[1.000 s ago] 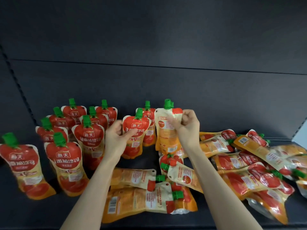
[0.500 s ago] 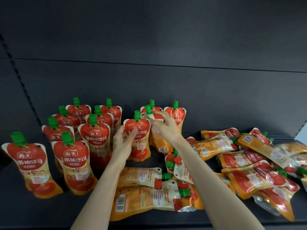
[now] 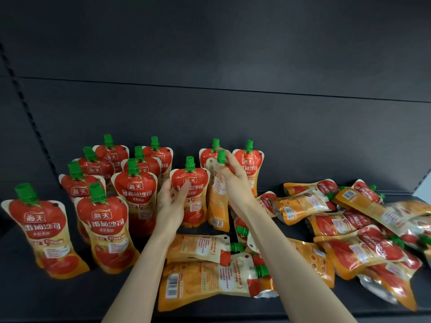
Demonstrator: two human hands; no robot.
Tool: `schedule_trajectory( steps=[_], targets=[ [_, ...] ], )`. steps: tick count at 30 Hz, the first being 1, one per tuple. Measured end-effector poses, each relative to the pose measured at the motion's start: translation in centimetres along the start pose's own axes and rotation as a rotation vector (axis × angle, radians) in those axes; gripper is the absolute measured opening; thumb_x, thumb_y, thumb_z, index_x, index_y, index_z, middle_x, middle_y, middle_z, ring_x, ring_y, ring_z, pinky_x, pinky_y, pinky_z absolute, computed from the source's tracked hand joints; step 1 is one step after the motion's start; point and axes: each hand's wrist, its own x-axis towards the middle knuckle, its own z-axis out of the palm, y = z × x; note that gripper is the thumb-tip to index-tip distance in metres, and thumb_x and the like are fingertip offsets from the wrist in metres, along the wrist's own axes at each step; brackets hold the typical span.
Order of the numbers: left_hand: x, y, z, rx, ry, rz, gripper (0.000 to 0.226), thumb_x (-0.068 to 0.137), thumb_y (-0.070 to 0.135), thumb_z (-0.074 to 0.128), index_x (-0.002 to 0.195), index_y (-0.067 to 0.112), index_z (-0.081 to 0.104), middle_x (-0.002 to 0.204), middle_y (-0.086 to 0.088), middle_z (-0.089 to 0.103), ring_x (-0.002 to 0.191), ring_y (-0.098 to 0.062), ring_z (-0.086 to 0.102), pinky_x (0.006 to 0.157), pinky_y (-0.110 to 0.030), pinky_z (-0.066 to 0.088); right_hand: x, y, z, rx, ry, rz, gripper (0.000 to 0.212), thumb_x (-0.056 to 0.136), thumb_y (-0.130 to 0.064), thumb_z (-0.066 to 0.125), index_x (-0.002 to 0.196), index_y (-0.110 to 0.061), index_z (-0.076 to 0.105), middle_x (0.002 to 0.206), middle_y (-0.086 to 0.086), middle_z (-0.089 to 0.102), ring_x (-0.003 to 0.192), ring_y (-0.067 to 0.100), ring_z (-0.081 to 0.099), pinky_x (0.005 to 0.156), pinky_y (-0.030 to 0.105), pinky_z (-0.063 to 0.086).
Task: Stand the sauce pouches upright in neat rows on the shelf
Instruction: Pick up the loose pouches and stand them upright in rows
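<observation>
Left hand: fingers clamp red-orange plastic sauce pouch.
Right hand: fingers pinch back-facing orange pouch.
Risk: its soft base may buckle, toppling it.

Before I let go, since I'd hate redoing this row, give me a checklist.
1. Right hand grips the turned pouch by its top: ok.
2. Its label faces out like the others in the row: not ok, the barcode side shows.
3. Left hand holds the front-facing pouch upright: ok.
4. Turned pouch's base sits flat on the shelf: cannot tell.
5. Lying pouches all stood up: not ok, many lie flat.
</observation>
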Motion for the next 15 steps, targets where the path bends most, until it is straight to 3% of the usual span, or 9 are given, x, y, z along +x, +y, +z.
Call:
schedule_trajectory(
  steps=[3, 6, 10, 13, 15],
  targets=[
    [-0.1, -0.2, 0.0, 0.012, -0.007, -0.002, 0.042, 0.089, 0.042, 0.054, 0.127, 0.026, 0.048, 0.119, 0.009, 0.058, 0.109, -0.008, 0.056, 0.080, -0.020, 0.046, -0.2, 1.2, -0.5, 0.093, -0.055, 0.168, 0.050, 0.095, -0.037, 0.046, 0.142, -0.029, 0.033, 0.140, -0.002, 0.044, 0.127, 0.015, 0.043, 0.107, 0.037, 0.035],
    [0.1, -0.4, 0.1, 0.001, 0.002, -0.020, 0.049, 0.088, 0.043, 0.055, 0.132, 0.024, 0.046, 0.126, 0.003, 0.058, 0.115, -0.013, 0.056, 0.092, -0.032, 0.049, 0.1, 1.1, -1.3, 0.116, -0.093, 0.193, 0.059, 0.083, -0.053, 0.053, 0.135, -0.026, 0.045, 0.134, 0.001, 0.054, 0.124, 0.019, 0.051, 0.110, 0.047, 0.035],
    [-0.1, -0.1, 0.0, 0.012, 0.009, -0.015, 0.047, 0.087, 0.045, 0.054, 0.129, 0.024, 0.048, 0.123, 0.006, 0.058, 0.110, -0.010, 0.056, 0.090, -0.030, 0.050, 0.4, 0.4, -2.2, -0.070, -0.067, 0.016, 0.019, 0.089, -0.038, 0.057, 0.104, -0.032, 0.068, 0.119, 0.000, 0.065, 0.116, 0.019, 0.058, 0.106, 0.047, 0.040],
    [-0.1, 0.2, 0.0, 0.020, 0.027, -0.006, 0.042, 0.090, 0.043, 0.051, 0.127, 0.023, 0.049, 0.113, 0.010, 0.059, 0.100, -0.003, 0.056, 0.075, -0.016, 0.045, 0.3, 0.1, -2.3, -0.055, 0.051, -0.064, 0.007, 0.088, -0.027, 0.063, 0.091, -0.025, 0.068, 0.102, 0.003, 0.070, 0.102, 0.023, 0.065, 0.095, 0.049, 0.050],
    [-0.1, 0.2, 0.1, 0.021, 0.038, -0.007, 0.043, 0.091, 0.044, 0.049, 0.129, 0.025, 0.048, 0.113, 0.011, 0.059, 0.104, -0.005, 0.056, 0.078, -0.019, 0.047, 0.5, 0.0, -2.1, -0.095, 0.144, -0.113, 0.003, 0.084, -0.025, 0.067, 0.083, -0.024, 0.065, 0.092, 0.000, 0.069, 0.093, 0.021, 0.067, 0.088, 0.048, 0.054]
  ],
)
